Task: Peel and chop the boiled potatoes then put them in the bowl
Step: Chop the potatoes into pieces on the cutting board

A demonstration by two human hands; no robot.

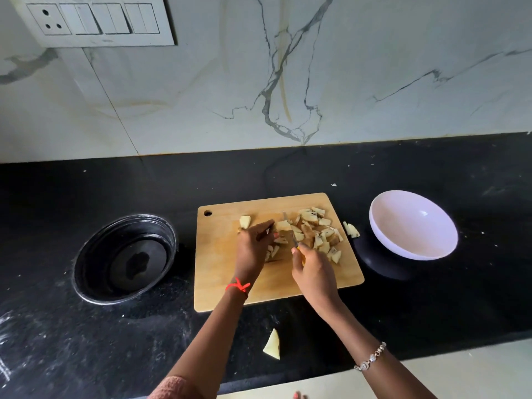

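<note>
A wooden cutting board lies in the middle of the black counter. Several chopped potato pieces are heaped on its right half, and one larger chunk sits apart at the left. My left hand presses fingertips down on potato pieces near the board's centre. My right hand grips a small knife with a yellow handle, blade pointing away over the potato beside my left fingers. A white bowl stands to the right of the board, holding nothing.
A dark metal pot sits left of the board. Two potato pieces lie on the counter between board and bowl, and another piece lies near the counter's front edge. A marble wall with a switch panel rises behind.
</note>
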